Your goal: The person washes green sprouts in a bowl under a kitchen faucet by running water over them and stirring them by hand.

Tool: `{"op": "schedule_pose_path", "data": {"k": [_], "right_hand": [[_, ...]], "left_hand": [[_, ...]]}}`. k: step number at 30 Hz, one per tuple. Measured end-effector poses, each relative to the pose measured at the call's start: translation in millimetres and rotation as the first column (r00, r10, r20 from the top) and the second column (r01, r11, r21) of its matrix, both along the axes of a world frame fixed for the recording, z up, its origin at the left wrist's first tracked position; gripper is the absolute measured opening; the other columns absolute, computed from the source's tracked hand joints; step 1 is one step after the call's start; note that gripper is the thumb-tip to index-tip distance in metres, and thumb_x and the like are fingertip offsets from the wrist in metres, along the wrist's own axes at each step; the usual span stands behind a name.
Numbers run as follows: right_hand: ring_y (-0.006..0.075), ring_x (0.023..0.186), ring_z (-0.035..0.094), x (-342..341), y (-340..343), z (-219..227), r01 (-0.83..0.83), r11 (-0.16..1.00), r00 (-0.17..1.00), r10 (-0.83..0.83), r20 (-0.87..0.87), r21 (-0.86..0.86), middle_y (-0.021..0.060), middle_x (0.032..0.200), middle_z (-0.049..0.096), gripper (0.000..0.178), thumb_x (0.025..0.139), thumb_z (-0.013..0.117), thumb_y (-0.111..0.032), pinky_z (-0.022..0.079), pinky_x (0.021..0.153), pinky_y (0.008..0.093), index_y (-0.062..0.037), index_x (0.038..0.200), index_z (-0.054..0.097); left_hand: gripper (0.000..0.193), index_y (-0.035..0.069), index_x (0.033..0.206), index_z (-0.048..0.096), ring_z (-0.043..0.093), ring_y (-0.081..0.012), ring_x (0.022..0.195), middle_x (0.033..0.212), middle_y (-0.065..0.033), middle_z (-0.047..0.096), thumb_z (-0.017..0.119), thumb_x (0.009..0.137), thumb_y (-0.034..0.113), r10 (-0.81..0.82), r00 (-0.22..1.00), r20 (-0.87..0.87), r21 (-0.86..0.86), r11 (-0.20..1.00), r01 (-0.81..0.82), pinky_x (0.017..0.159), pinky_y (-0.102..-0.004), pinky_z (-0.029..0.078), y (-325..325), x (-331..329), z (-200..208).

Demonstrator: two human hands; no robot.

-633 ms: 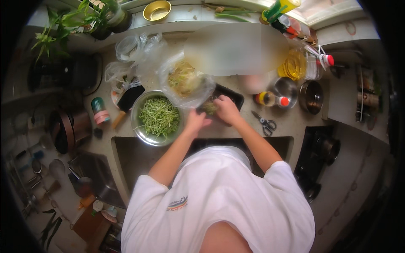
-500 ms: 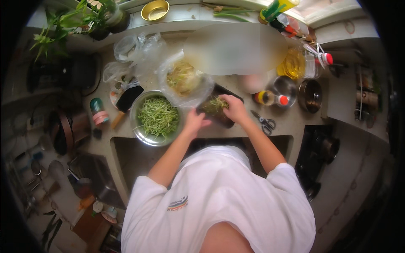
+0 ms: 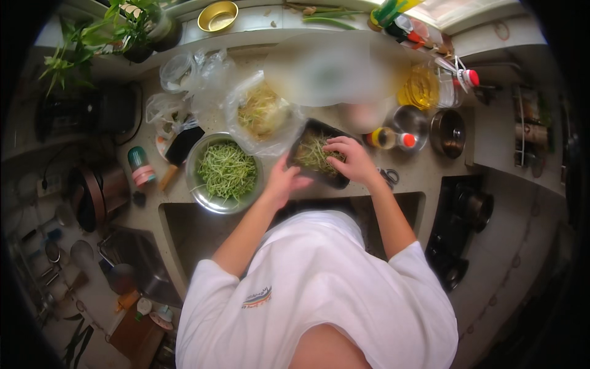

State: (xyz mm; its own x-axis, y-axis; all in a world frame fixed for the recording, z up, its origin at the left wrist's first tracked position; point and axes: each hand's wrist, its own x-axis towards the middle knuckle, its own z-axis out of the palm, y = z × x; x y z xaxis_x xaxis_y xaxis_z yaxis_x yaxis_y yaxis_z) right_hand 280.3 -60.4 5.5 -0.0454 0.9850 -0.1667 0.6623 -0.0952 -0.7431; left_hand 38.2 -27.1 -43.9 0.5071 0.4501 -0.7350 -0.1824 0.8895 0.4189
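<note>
A dark rectangular tray (image 3: 337, 181) lies on the counter in front of me, with thin green and brownish sprouts (image 3: 314, 154) in it. My left hand (image 3: 286, 181) cups the tray's near left corner, its thumb along the near side and its fingers at the left side. Over the right part of the tray is my right hand (image 3: 349, 157), its fingers spread above the sprouts and touching them. To the left stands a metal bowl (image 3: 215, 206) heaped with green sprouts (image 3: 227, 171). Behind it, a clear plastic bag (image 3: 276, 145) holds paler, yellowish sprouts (image 3: 260, 114).
Scissors (image 3: 389, 177) lie right of the tray. Beyond are a red-capped bottle (image 3: 387, 139), a metal bowl (image 3: 413, 115), a lidded pot (image 3: 447, 131) and an oil bottle (image 3: 420, 90). At left are a black-bladed cleaver (image 3: 183, 146) and a green-and-pink container (image 3: 141, 166). The sink (image 3: 190, 227) lies nearest me.
My right hand has loosened from a pinch of sprouts, and its fingers have spread. More sprouts show in the tray. My left hand stays at the tray's corner.
</note>
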Motion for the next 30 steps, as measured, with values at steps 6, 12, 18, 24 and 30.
{"op": "schedule_pose_path", "data": {"k": [6,12,18,24,30], "right_hand": [[0.0366,0.116,0.057,-42,0,14,-0.140,0.987,0.836,0.157,0.526,-0.073,0.0162,0.138,0.053,0.068,0.068,0.078,-0.009,0.052,0.090,0.0466,-0.0155,0.134,0.063],[0.0340,0.112,0.058,-52,10,25,-0.237,0.971,0.842,0.192,0.504,0.025,0.0134,0.121,0.058,0.053,0.072,0.070,-0.009,0.052,0.084,0.0458,-0.0124,0.125,0.065],[0.0296,0.115,0.057,-83,60,70,-0.301,0.902,0.787,0.052,0.615,0.308,0.0104,0.129,0.057,0.064,0.076,0.070,-0.012,0.050,0.085,0.0450,-0.0161,0.139,0.059],[0.0335,0.119,0.055,-120,131,62,-0.378,0.822,0.818,0.082,0.570,0.425,0.0109,0.135,0.057,0.065,0.079,0.067,-0.012,0.049,0.094,0.0496,-0.0158,0.143,0.055],[0.0346,0.116,0.057,-144,171,33,-0.397,0.748,0.897,0.192,0.399,0.532,0.0131,0.124,0.060,0.049,0.078,0.067,-0.010,0.050,0.094,0.0442,-0.0153,0.127,0.065]], "left_hand": [[0.059,0.014,0.156,0.036,0.077,-0.0288,0.083,0.118,-0.0150,0.069,0.045,0.100,-0.004,0.004,0.999,0.035,-0.009,1.000,-0.004,0.065,-0.0297,0.063,-5,4,27],[0.063,0.013,0.157,0.035,0.076,-0.0259,0.079,0.115,-0.0125,0.068,0.044,0.097,-0.006,0.013,0.999,0.032,0.123,0.992,-0.017,0.065,-0.0304,0.063,-2,-4,57],[0.072,0.018,0.162,0.028,0.073,-0.0198,0.083,0.122,-0.0094,0.066,0.041,0.096,-0.007,0.231,0.973,0.025,0.311,0.923,-0.227,0.070,-0.0325,0.066,20,-20,93],[0.074,0.017,0.163,0.026,0.071,-0.0139,0.086,0.128,-0.0083,0.064,0.043,0.096,-0.009,0.443,0.896,0.016,0.574,0.730,-0.371,0.072,-0.0274,0.064,56,-44,102],[0.071,0.014,0.159,0.038,0.069,-0.0113,0.082,0.131,-0.0081,0.062,0.043,0.093,-0.010,0.456,0.888,-0.052,0.735,0.620,-0.275,0.074,-0.0270,0.064,89,-65,102]]}}
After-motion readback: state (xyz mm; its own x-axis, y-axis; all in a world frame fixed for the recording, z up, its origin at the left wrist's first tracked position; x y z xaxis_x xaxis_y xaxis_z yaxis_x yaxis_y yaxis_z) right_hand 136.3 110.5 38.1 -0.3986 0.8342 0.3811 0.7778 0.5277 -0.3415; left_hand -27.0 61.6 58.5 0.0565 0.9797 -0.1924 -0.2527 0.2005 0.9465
